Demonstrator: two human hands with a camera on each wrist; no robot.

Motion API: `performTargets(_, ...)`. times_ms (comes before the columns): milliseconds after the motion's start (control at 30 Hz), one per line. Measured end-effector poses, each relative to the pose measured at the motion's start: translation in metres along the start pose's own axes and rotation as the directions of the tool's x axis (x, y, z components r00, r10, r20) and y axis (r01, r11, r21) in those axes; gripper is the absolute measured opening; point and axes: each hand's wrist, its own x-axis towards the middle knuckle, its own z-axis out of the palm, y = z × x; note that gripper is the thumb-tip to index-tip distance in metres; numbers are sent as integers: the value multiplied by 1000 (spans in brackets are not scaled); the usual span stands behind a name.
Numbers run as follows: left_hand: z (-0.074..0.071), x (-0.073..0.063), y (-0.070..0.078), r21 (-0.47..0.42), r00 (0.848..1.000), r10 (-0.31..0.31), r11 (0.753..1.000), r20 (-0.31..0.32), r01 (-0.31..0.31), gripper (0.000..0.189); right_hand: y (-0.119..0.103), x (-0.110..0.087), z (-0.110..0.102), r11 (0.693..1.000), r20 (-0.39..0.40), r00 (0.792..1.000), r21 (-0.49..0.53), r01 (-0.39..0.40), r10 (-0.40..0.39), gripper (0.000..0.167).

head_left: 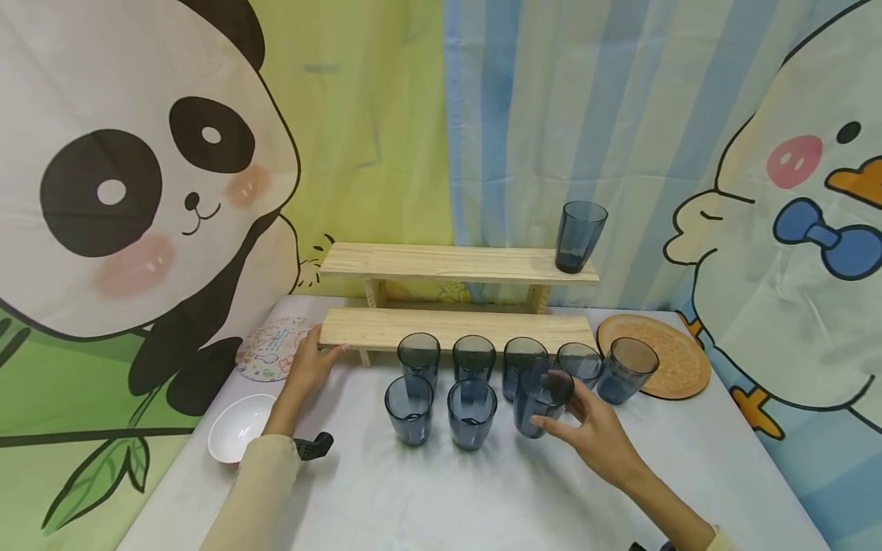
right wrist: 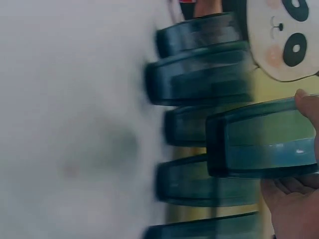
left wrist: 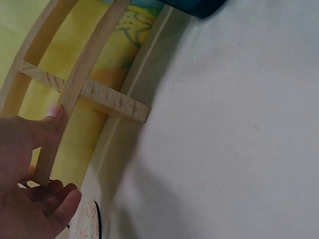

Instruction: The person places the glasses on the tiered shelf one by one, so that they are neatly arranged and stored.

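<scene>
My right hand (head_left: 601, 440) grips a blue-tinted drinking glass (head_left: 532, 413) near its rim, at the front right of the other glasses. In the right wrist view this held glass (right wrist: 264, 142) overlaps several others behind it. My left hand (head_left: 310, 371) holds the left end of a two-tier wooden shelf (head_left: 441, 325) by its lower board, thumb (left wrist: 55, 110) on the board's front. Two matching glasses, one on the left (head_left: 409, 413) and one in the middle (head_left: 472, 417), stand upright in the front row. Another glass (head_left: 581, 233) stands on the upper board's right end.
Behind the front row, several more glasses (head_left: 472, 353) line up before the lower board. At the left are a white bowl (head_left: 237, 428) and a patterned round mat (head_left: 269, 352). A brown round board (head_left: 678, 367) lies at the right. Printed curtains (head_left: 372, 153) hang behind the table.
</scene>
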Motion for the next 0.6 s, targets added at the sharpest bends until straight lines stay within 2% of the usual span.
performTargets(133,-1,0,1,-8,1000,11,1000,1,-11,73,-33,13,-18,999,9,1000,-33,21,-21,75)
performTargets(267,-2,0,3,-5,1000,14,1000,5,-14,74,-59,36,-33,996,19,996,-6,84,-84,69)
performTargets(400,-2,1,2,10,1000,13,1000,9,-13,75,-75,71,-43,991,-11,991,1,137,-137,67)
performTargets(600,-2,1,-1,18,1000,19,1000,9,-19,73,-88,126,-53,984,-91,987,-131,119,-132,70)
